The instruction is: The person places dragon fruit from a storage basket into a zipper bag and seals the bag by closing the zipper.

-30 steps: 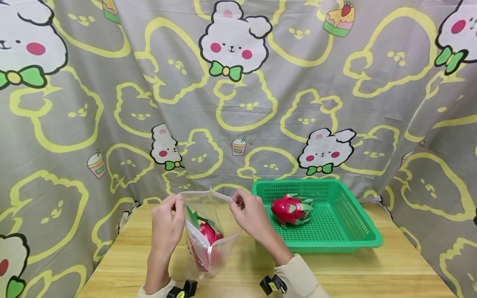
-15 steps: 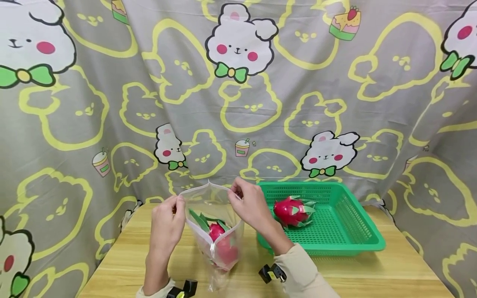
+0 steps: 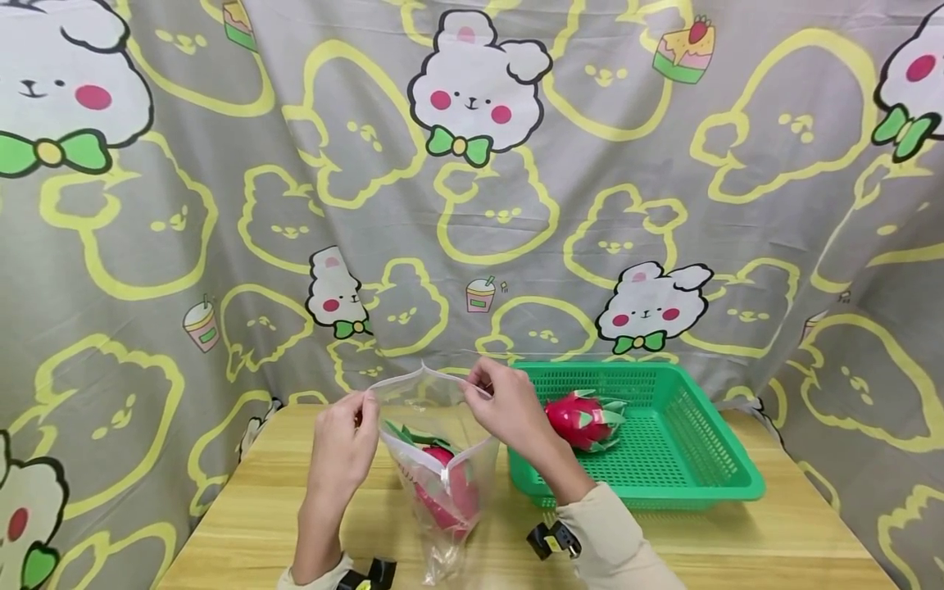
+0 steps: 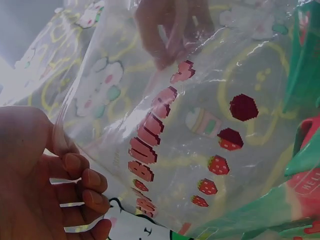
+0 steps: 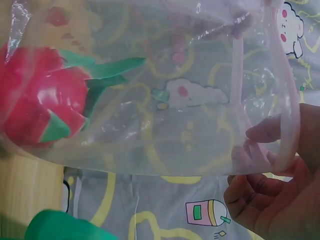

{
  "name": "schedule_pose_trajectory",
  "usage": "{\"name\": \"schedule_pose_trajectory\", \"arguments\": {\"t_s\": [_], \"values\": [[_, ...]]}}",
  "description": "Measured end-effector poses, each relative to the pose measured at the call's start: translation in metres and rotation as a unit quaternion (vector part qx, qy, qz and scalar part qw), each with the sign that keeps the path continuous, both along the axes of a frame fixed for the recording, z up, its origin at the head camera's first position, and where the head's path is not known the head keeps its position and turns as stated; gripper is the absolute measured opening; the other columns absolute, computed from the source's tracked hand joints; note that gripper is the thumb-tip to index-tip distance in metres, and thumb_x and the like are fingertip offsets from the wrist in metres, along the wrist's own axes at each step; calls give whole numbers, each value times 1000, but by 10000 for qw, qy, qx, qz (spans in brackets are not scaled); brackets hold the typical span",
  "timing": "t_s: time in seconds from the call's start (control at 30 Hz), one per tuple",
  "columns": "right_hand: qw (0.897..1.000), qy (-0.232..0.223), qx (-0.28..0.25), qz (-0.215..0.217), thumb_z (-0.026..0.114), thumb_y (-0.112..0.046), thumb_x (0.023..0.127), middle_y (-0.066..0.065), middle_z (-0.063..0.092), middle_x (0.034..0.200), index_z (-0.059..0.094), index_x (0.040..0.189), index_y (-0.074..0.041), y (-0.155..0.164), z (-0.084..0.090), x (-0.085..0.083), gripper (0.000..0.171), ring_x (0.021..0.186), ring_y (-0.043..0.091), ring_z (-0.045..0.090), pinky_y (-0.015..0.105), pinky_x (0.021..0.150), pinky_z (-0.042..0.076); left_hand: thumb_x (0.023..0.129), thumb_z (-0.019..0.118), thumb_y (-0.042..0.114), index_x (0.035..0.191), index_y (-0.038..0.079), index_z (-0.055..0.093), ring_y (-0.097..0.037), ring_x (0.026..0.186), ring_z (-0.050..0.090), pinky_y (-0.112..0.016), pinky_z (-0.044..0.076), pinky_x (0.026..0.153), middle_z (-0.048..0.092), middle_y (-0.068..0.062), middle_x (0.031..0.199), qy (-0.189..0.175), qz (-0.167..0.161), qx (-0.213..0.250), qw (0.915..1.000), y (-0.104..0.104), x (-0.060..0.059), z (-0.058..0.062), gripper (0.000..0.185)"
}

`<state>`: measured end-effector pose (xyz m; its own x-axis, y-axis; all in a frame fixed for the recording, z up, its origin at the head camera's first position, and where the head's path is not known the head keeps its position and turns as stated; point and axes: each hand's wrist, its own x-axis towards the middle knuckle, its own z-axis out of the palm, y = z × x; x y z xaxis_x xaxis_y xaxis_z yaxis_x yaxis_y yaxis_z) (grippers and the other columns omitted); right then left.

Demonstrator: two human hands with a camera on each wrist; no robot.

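My left hand (image 3: 345, 442) pinches the left side of a clear zip bag (image 4: 150, 125) at its mouth. Thumb and fingers of my right hand (image 3: 512, 410) hold the opposite side, in the right wrist view right at the bag's pale rim strip. The mouth gapes wide between the two hands. Inside the bag, low down, sits a red dragon fruit (image 3: 446, 492) with green leaf tips pointing up. Pink lettering and small strawberries are printed on the plastic, as the left wrist view shows. A second dragon fruit (image 3: 581, 421) lies in a green basket to the right.
The green plastic basket (image 3: 689, 490) stands at the back right of the wooden table (image 3: 251, 492), close beside my right forearm. A grey curtain (image 3: 509, 197) with cartoon rabbits hangs behind and along the sides.
Both hands have shifted slightly right with the bag. The fruit in it has swung right and settled toward the bottom, and the bag now hangs straighter. The basket stays put.
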<state>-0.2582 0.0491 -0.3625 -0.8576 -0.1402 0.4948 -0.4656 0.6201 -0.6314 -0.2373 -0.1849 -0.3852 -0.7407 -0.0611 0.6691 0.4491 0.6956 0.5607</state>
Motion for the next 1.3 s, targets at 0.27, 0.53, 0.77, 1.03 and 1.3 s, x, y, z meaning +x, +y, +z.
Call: {"name": "schedule_pose_trajectory", "arguments": {"t_s": [0.27,0.53,0.77,1.03,1.3], "values": [[9999,114,110,-50,71,-15,94,-8,56,69,65,83,-16,10,0,-3,12,61,12,50,30,58,43,103,51,6,59,16,39,-12,52,33,-27,31,52,34,5,59,280,-26,-49,9996,6,0,0,47],[9993,119,323,140,73,-14,94,-10,59,71,66,85,-16,22,3,-4,11,64,8,54,29,62,48,104,50,10,58,15,41,-15,54,36,-30,32,54,37,3,61,281,333,-384,9983,10,4,1,46],[9985,177,487,197,74,-8,91,-9,59,70,64,84,-13,27,-1,-3,13,63,7,55,26,62,50,103,51,12,61,14,49,-18,60,44,-34,39,59,49,0,66,19,491,-490,9976,12,6,3,42],[9996,88,275,39,72,-10,90,-10,58,70,63,82,-15,28,-3,1,13,64,6,57,27,63,51,101,51,16,67,14,51,-24,67,46,-37,37,59,53,-5,74,-596,541,-636,9947,18,10,5,33],[9998,-75,175,-62,69,-10,91,-9,58,70,62,81,-15,32,-4,1,13,63,8,55,30,62,49,99,48,11,80,2,66,-42,90,65,-57,52,74,71,-17,98,-263,753,-1400,9869,9,11,8,28]]}}
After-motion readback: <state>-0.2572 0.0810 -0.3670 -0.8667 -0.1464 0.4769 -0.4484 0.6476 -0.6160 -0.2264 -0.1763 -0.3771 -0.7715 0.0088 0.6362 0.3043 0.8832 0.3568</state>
